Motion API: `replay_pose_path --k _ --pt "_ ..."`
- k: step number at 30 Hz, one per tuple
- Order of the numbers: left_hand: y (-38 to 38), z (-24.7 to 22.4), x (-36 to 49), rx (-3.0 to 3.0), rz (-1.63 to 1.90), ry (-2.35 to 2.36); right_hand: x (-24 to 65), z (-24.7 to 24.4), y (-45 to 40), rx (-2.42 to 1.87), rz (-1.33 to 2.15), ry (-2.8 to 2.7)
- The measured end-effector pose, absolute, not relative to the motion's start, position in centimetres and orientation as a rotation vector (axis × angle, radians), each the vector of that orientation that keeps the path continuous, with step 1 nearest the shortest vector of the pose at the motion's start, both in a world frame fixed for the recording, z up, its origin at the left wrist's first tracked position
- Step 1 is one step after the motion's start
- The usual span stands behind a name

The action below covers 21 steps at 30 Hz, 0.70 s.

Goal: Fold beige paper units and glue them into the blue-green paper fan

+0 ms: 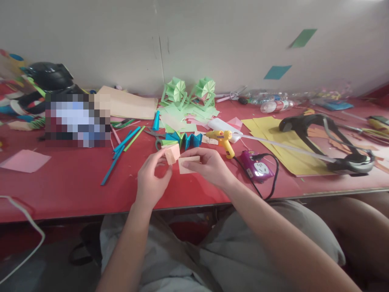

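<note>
Between the thumb and fingers of my left hand (152, 176) is a small folded peach-coloured paper piece (172, 154). My right hand (209, 165) pinches a flat cream paper square (186, 166), its thumb lying on top. The two papers are close together just above the red table. Right behind them lie a blue and green pleated paper strip (191, 140) and grey scissors (157, 142), partly hidden. A yellow glue gun (224, 142) with a clear glue stick (273, 143) in it rests to the right of my right hand.
A purple power socket (257, 167) with a black cable sits right of my hands. Rolled blue paper sticks (117, 157) lie left. Two green paper models (175, 90) stand at the wall. Yellow sheets (264, 136) lie under a black headband frame (306, 121). A plastic bottle (275, 106) lies behind.
</note>
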<state>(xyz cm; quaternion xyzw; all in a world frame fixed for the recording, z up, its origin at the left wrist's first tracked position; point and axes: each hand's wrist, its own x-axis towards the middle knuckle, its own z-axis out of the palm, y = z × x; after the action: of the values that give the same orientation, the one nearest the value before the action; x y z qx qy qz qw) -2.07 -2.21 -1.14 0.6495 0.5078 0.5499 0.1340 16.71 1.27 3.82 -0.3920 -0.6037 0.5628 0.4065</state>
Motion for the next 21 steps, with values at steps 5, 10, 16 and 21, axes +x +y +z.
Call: replay_pose_path --k 5,10,16,21 --pt "-2.3 -1.2 -2.1 1.884 1.58 1.451 16.4 3.7 1.3 -0.945 1.415 -1.497" --pt "-2.3 -1.2 -2.1 1.904 1.594 1.46 16.2 3.8 1.0 -0.895 1.437 -1.533" --pt "-2.4 -1.0 -2.0 1.98 1.569 1.478 15.8 3.7 1.0 -0.91 1.352 -1.534" --pt "-2.5 -0.7 -1.9 2.037 1.549 1.477 15.5 3.6 1.0 -0.922 1.302 -1.556"
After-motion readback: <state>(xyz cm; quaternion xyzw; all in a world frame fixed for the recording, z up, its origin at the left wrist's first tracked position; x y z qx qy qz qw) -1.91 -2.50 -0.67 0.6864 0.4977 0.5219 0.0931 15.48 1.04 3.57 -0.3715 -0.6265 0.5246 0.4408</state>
